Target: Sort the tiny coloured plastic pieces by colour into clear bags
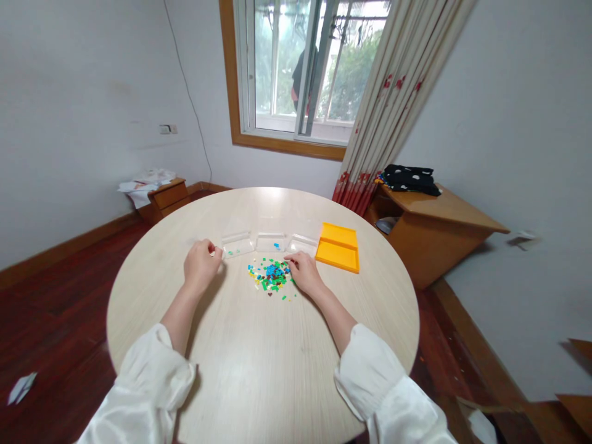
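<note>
A heap of tiny building bricks (272,272), mostly blue and green with some yellow, dark red and white, lies loose on the round table. My right hand (305,273) is at the heap's right edge, its fingertips drawn together; what they pinch, if anything, is too small to see. Beside the left clear tray (238,244), my left hand (201,266) is closed, thumb and fingers pressed together, with any content hidden. That tray holds a few green bricks. Blue bricks lie in the middle clear tray (271,243). The right clear tray (301,244) is partly behind my right hand.
An open yellow box (339,248) lies right of the trays on the pale round table (250,370). Beyond the table stand a wooden desk (444,213) with folded dark cloth (411,180) and a small cabinet (170,196) with papers. Someone's dark clothing shows through the window.
</note>
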A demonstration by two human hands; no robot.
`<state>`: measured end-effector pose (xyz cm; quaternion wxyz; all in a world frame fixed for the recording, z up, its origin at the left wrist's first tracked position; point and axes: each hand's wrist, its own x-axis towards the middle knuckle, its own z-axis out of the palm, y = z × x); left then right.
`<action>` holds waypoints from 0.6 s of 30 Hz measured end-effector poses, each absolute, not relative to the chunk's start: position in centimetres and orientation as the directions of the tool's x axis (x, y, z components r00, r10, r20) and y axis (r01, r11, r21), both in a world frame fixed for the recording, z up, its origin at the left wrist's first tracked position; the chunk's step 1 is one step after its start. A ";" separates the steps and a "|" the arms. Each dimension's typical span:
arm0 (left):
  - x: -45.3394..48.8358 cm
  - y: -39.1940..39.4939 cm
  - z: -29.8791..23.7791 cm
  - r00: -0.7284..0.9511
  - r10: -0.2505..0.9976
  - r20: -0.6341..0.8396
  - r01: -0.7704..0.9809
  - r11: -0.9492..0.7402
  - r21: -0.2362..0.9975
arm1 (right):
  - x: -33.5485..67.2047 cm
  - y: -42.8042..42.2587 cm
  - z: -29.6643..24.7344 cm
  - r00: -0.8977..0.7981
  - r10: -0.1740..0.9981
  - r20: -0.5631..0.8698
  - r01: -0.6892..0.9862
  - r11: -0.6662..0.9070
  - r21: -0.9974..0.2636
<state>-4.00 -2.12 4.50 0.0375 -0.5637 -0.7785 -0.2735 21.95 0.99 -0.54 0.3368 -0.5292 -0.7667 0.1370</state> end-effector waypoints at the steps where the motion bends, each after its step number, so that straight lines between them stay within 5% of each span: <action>1: -4.2 -2.1 4.4 -0.363 0.856 0.367 0.900 0.219 0.378 | 21.9 1.0 -0.6 -0.218 0.904 0.368 0.725 0.403 -0.558; 18: -5.5 -1.8 3.9 -0.376 0.895 0.238 0.893 0.282 0.352 | 21.3 0.0 0.3 -0.273 0.906 0.323 0.778 0.406 -0.480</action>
